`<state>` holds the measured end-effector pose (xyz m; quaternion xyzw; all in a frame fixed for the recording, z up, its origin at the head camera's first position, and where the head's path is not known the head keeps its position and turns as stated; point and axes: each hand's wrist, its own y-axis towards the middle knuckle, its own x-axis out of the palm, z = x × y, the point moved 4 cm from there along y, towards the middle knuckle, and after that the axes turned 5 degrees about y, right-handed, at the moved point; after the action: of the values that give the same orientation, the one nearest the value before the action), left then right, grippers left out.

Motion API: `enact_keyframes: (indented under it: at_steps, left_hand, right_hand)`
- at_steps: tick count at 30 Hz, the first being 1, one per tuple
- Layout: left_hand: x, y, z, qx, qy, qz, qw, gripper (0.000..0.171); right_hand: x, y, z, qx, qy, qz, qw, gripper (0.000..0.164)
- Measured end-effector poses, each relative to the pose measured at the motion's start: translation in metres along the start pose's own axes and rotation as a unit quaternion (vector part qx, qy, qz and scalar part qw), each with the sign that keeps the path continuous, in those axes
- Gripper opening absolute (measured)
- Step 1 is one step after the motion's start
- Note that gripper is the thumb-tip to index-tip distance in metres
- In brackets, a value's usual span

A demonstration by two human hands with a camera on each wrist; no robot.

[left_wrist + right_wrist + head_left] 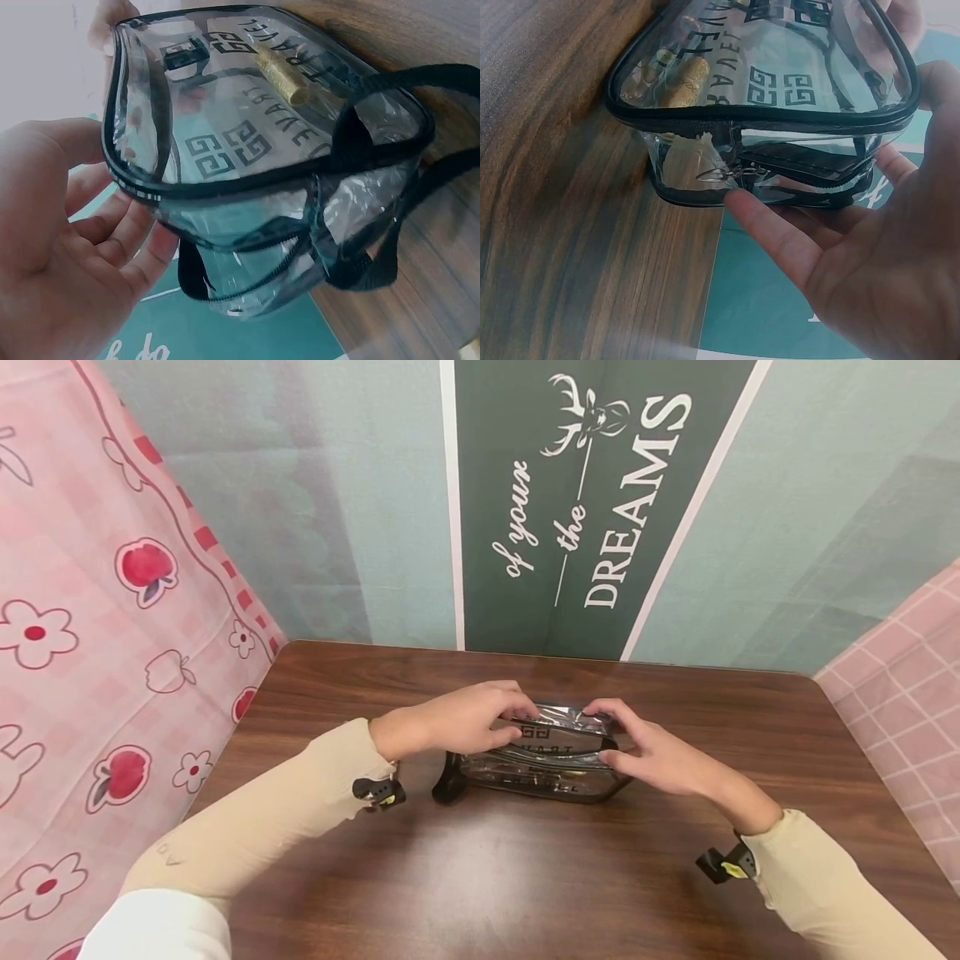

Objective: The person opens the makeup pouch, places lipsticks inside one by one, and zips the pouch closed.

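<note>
A clear plastic travel bag [536, 772] with black trim and black printing stands on the table. My left hand [480, 714] holds its upper edge on the left, with thumb and fingers on either side in the head view. At the other end, my right hand [660, 756] grips the bag with spread thumb and fingers. One right fingertip touches the end beside the metal zipper pull [716, 175]. Through the plastic shows a gold tube [283, 79], lying inside. A black strap [382, 262] loops from the bag's left end.
The bag rests on a brown wooden table [480, 877]. Behind it hangs a green and teal cloth [360, 527] with white lettering. A pink patterned curtain [90, 677] borders the left side, and a pink checked cloth [915, 693] the right.
</note>
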<state>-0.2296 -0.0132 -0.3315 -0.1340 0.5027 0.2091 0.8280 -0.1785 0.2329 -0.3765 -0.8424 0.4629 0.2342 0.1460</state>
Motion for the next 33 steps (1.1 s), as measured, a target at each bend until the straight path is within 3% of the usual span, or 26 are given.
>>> enact_keyframes:
  at_steps: [8,15,23,33]
  left_hand:
    - [-0.010,-0.012,-0.007,-0.017,0.013,0.013,0.9997,0.032]
    - [-0.017,-0.022,-0.013,-0.020,-0.011,0.026,0.9994,0.030]
    - [-0.024,-0.035,-0.023,-0.041,0.004,0.039,0.9984,0.030]
    - [-0.030,-0.052,-0.036,-0.052,-0.011,0.051,0.9972,0.031]
  right_hand:
    - [0.000,-0.001,-0.001,0.003,0.000,0.001,1.000,0.055]
    - [-0.001,-0.001,-0.002,0.002,-0.020,0.006,1.000,0.056]
    - [-0.001,0.000,-0.001,0.000,-0.016,0.005,1.000,0.056]
    - [0.000,-0.001,-0.002,0.001,-0.008,0.004,1.000,0.056]
